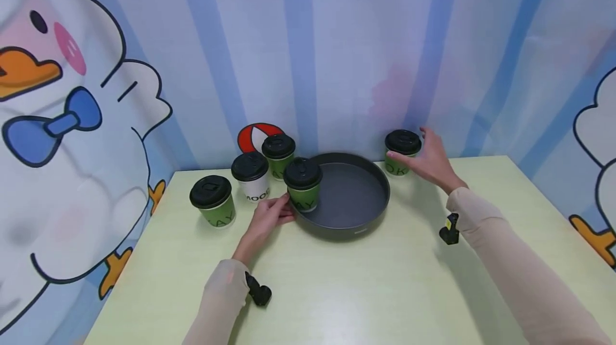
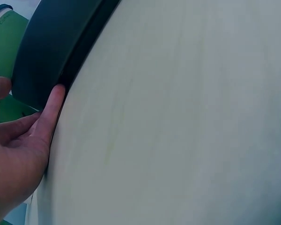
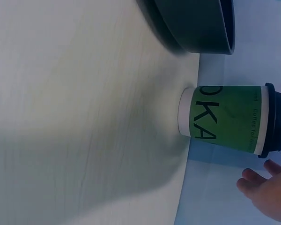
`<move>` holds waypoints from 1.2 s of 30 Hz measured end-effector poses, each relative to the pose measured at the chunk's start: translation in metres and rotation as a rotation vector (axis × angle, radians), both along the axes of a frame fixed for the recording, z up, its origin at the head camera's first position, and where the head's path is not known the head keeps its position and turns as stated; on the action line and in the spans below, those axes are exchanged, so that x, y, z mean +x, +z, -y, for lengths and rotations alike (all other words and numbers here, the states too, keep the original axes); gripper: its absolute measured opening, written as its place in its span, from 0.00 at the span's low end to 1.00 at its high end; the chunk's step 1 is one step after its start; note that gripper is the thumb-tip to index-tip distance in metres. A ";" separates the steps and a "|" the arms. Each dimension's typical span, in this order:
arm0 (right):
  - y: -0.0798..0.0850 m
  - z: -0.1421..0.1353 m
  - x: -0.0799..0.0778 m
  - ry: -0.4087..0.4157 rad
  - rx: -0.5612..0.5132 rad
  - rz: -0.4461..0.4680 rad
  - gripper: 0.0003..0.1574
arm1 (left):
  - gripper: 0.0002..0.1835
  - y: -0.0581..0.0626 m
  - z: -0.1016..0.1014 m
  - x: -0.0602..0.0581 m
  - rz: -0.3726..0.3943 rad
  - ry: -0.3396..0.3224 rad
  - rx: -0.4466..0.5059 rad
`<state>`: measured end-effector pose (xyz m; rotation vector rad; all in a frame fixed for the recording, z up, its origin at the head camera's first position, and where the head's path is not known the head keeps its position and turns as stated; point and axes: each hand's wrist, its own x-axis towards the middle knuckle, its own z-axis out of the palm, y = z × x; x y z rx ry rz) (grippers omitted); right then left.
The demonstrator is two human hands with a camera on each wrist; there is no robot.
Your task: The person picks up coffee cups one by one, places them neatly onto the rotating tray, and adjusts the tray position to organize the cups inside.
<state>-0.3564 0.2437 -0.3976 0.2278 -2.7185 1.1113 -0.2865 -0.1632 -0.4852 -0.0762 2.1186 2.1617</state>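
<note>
A round dark grey pan (image 1: 353,190) stands on the table with a black-lidded green paper coffee cup (image 1: 304,196) inside at its left edge. My left hand (image 1: 267,221) pinches the pan's left side, thumb at the rim and fingers low on the outer wall (image 2: 47,51). Right of the pan stands another green coffee cup (image 1: 397,166), its black lid on. My right hand (image 1: 433,162) is around that cup with thumb and fingers spread; in the right wrist view its fingertips (image 3: 248,180) are apart from the cup (image 3: 229,119).
Left of the pan stand a green lidded cup (image 1: 220,215), a white lidded cup (image 1: 255,189) and, behind, another green one (image 1: 280,166). A printed cloth backdrop (image 1: 346,56) rises right behind the pale table (image 1: 361,291).
</note>
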 end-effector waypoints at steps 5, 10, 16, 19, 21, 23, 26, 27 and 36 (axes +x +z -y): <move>-0.006 0.002 -0.011 -0.006 -0.013 -0.003 0.78 | 0.23 -0.001 -0.002 -0.002 -0.003 -0.009 0.011; -0.009 0.003 -0.017 -0.013 -0.013 -0.007 0.77 | 0.22 -0.001 -0.004 -0.002 -0.003 -0.011 0.005; -0.012 0.006 -0.023 -0.008 -0.025 0.002 0.75 | 0.22 -0.001 -0.003 -0.002 -0.007 -0.012 -0.006; -0.013 0.009 -0.025 -0.002 -0.029 0.012 0.74 | 0.22 -0.001 -0.003 -0.002 -0.009 -0.006 -0.006; -0.015 0.010 -0.026 -0.001 -0.027 0.022 0.73 | 0.22 0.000 -0.002 -0.001 -0.016 -0.006 -0.008; -0.017 0.011 -0.026 -0.003 -0.028 0.026 0.72 | 0.22 0.000 -0.002 -0.001 -0.018 -0.006 -0.008; -0.021 0.011 -0.027 -0.005 -0.040 0.019 0.70 | 0.23 -0.001 -0.001 -0.001 -0.017 -0.006 -0.011; -0.021 0.012 -0.027 -0.005 -0.047 0.014 0.69 | 0.23 -0.001 -0.001 -0.002 -0.013 -0.003 -0.012; -0.028 0.012 -0.028 0.011 -0.117 -0.049 0.60 | 0.21 -0.003 0.001 -0.002 -0.018 0.002 -0.007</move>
